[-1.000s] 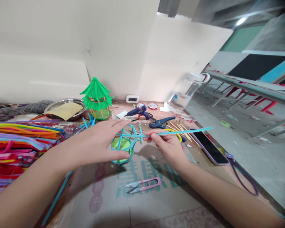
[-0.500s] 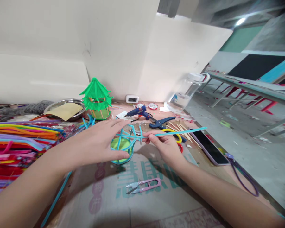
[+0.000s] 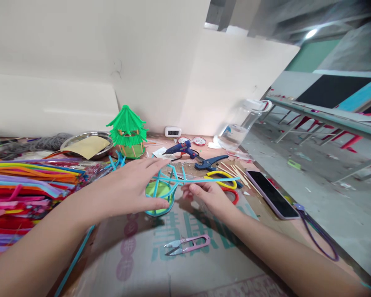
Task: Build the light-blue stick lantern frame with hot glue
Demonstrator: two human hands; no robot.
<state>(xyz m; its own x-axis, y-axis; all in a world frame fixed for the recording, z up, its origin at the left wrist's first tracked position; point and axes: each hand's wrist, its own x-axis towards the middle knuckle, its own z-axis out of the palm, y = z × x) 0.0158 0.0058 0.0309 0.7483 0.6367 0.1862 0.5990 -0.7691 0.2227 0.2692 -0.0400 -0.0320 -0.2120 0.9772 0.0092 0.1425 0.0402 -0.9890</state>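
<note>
While the left hand is straddling the blue framework at centre frame, its grip hidden from me, the right hand is hovering slack-fingered just below the long strip; a bump could be twisting it loose; lower centre, the cardboard is showing green and pink characters, too blurred to read

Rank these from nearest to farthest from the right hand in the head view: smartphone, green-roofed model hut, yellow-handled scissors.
1. Yellow-handled scissors: just beyond the right hand.
2. Smartphone: off to its right.
3. Green-roofed model hut: back left, by the wall.
</note>
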